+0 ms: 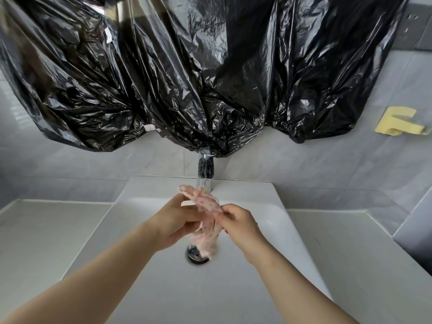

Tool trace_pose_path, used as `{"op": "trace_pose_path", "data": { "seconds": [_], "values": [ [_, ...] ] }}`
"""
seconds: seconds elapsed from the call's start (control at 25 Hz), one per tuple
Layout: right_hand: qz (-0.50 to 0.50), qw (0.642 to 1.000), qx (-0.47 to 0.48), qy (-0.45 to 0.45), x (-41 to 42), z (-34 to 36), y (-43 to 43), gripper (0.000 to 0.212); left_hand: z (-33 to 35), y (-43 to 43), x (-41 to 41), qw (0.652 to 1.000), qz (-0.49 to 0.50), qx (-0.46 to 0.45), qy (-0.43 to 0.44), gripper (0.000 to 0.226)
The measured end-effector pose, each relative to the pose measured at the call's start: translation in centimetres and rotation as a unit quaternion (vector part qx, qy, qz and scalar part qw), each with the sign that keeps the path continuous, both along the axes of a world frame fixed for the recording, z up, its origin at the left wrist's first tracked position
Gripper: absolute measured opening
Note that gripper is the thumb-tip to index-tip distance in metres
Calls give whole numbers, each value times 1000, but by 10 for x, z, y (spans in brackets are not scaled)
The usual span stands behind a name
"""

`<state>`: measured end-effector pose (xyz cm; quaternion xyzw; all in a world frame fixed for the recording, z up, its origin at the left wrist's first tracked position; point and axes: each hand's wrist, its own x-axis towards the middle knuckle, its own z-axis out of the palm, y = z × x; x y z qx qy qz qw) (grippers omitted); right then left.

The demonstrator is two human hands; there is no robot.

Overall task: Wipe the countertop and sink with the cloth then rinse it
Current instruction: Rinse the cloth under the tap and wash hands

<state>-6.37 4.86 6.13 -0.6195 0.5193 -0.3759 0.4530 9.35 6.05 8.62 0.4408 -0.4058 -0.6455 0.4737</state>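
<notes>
A pink dotted cloth (pixel 207 216) is twisted into a rope between both my hands, above the white sink (pixel 145 288). My left hand (pixel 174 222) grips it from the left, my right hand (pixel 240 224) from the right. The cloth's lower end hangs over the chrome drain (pixel 195 253). Its upper end sticks up in front of the chrome faucet (pixel 205 177), which is partly wrapped in black plastic. I cannot tell whether water is running. The countertop (pixel 46 232) lies on both sides of the sink.
A large black plastic sheet (pixel 187 66) covers the wall above the faucet. A yellow hook-like piece (pixel 397 121) is stuck to the grey tiled wall at the right. The countertop's right part (pixel 350 249) ends at a tiled corner.
</notes>
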Motion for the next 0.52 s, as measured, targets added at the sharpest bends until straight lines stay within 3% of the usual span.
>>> {"op": "trace_pose_path", "data": {
  "seconds": [0.12, 0.28, 0.4, 0.52],
  "values": [
    [-17, 998, 42, -50, -1, 5, -4, 35, 2, 0, 10, 999, 17, 24, -31, 40],
    [-98, 979, 95, -154, -10, 11, -5, 15, 1, -3, 16, 991, 61, 36, -116, 34],
    [-109, 983, 91, -118, -15, 9, -3, 37, 1, -3, 13, 989, 62, 35, -127, 34],
    [-18, 998, 49, -19, -21, 11, 0, 54, 0, 0, 6, 991, 1, 1, -132, 31]
  ]
}}
